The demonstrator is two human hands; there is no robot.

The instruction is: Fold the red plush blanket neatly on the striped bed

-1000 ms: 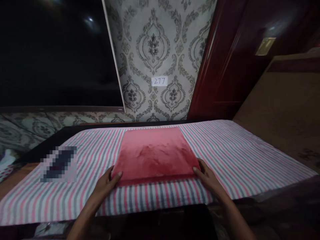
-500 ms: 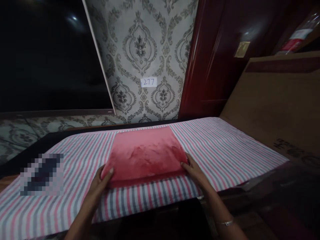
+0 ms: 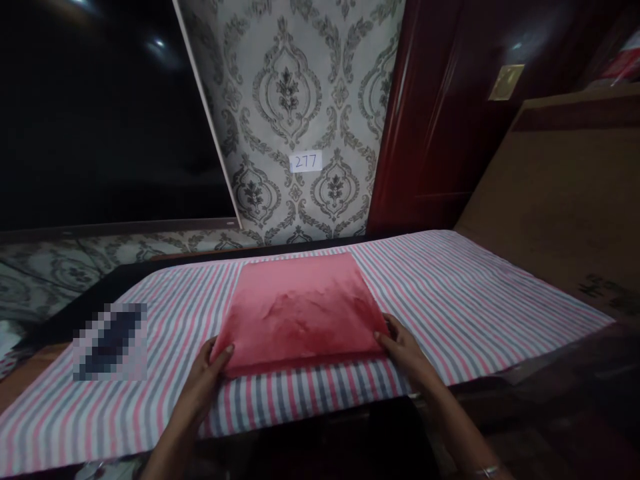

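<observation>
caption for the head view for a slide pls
Both hands, left hand and right hand, grip the near corners of a folded pink towel lying on a striped cloth.

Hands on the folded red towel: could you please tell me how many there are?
2. The left hand grips the near left corner of the folded red towel; the right hand grips its near right corner. No other hands are visible.

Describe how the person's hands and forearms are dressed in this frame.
Both forearms are bare, no sleeves in view. The left hand has no glove or ring that shows. The right hand is also ungloved; a thin metal bangle circles its wrist.
</observation>
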